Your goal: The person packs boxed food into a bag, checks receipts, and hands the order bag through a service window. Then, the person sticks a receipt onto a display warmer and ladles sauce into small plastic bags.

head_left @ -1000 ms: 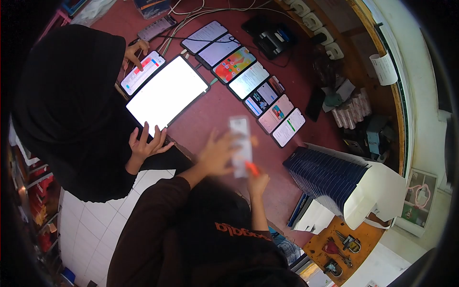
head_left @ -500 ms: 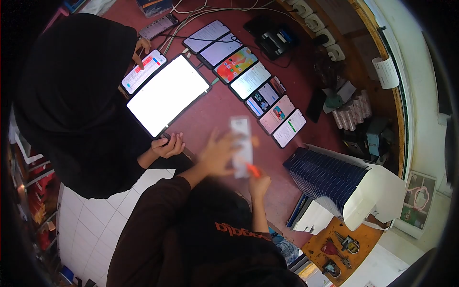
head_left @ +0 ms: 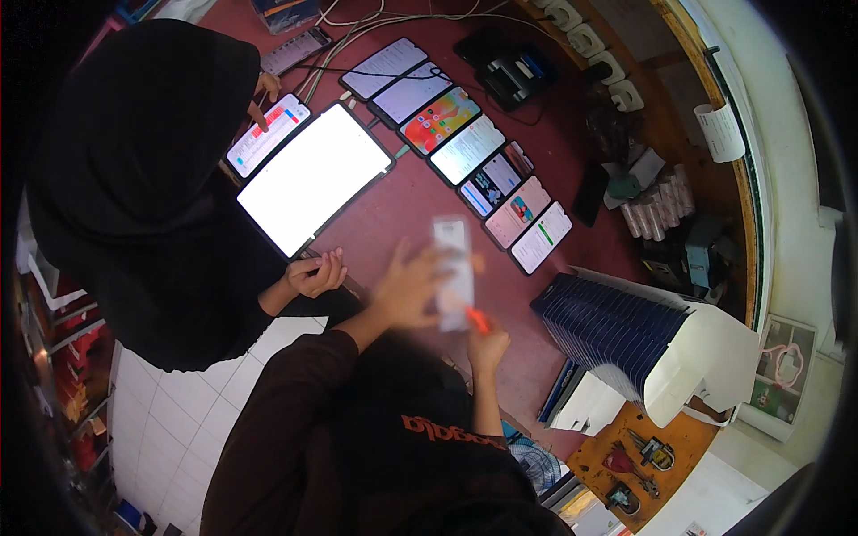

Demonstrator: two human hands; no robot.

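My left hand (head_left: pixel 407 290), blurred by motion, is wrapped around a white phone-shaped slab (head_left: pixel 454 234) with a dark mark near its top end. The slab stands out lengthwise over the table, and my fingers cover its middle. Close to its lower end, my right hand (head_left: pixel 487 350) is closed on a small bright orange tool (head_left: pixel 480 320). The tool touches or nearly touches the slab; blur hides its working end and exact kind.
A row of lit phones (head_left: pixel 466 149) crosses the red table (head_left: pixel 362 228). At left, a person's hand (head_left: pixel 317 272) rests beside a bright tablet (head_left: pixel 313 179); their other hand touches a phone (head_left: pixel 268 134). Dark blue boxes (head_left: pixel 612 335) stand at right, with cables (head_left: pixel 384 16) behind.
My right hand and the orange tool have shifted very slightly right. The white slab stays in my left hand, and the other person's hand by the tablet has barely moved.
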